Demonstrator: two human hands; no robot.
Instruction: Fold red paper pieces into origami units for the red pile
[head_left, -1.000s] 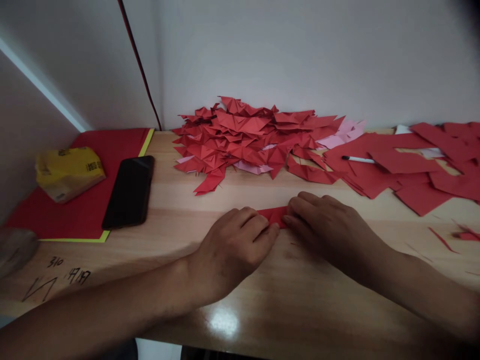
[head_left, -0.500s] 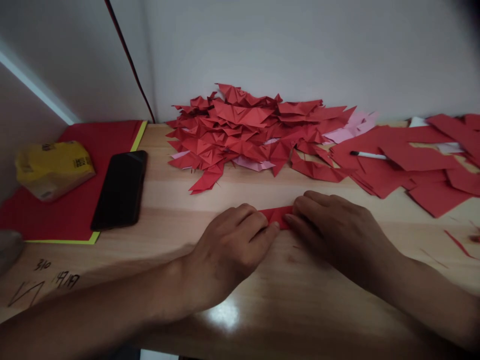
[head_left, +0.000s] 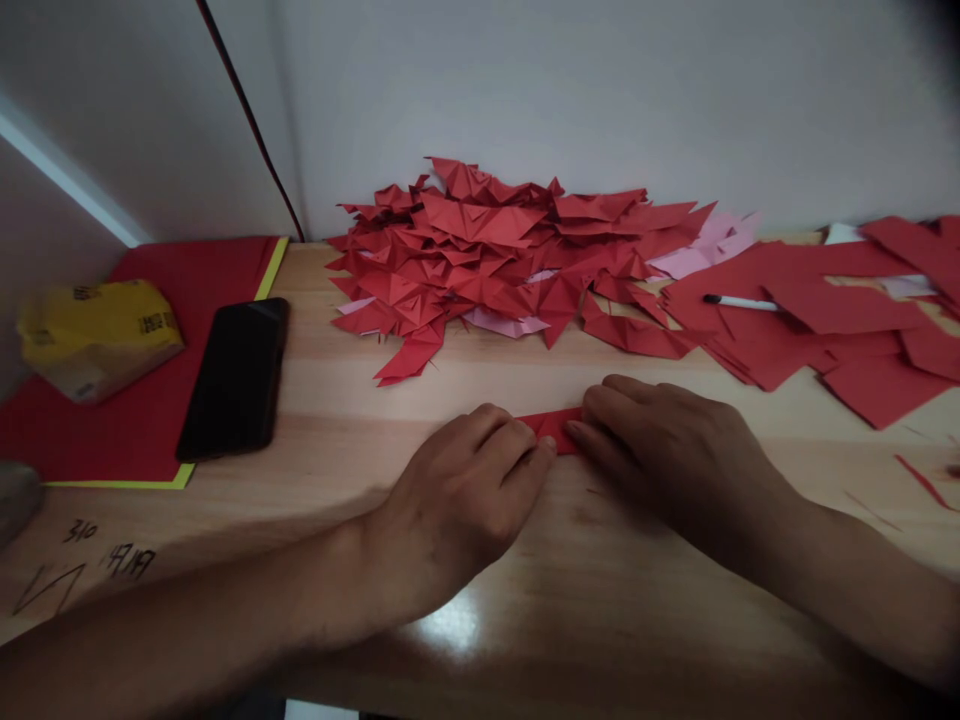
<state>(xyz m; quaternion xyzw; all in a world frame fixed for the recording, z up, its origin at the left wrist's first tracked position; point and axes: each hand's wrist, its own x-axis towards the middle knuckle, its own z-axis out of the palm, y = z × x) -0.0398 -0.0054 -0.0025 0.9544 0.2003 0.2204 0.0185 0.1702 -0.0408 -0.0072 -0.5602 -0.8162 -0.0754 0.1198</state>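
A small piece of folded red paper (head_left: 561, 428) lies on the wooden table (head_left: 360, 430), seen between my two hands. My left hand (head_left: 480, 480) grips its left end, with fingers curled and thumb pressed along the near edge. On the right end, my right hand (head_left: 652, 440) is closed in the same way. Both hands cover the ends of the paper, so only its middle shows. Beyond them rises a heap of folded red paper pieces (head_left: 480, 225), with some pink ones among them.
Flat red paper pieces (head_left: 840, 310) lie at the right, a black-and-white pen (head_left: 742, 302) on them. To the left are a black phone (head_left: 234, 380) and a yellow package (head_left: 101, 335) on large red sheets (head_left: 97, 440). Behind stands a pale wall (head_left: 600, 90).
The view has shifted slightly. Both hands keep hold of the folded red paper in nearly the same place; the fingers have barely moved.
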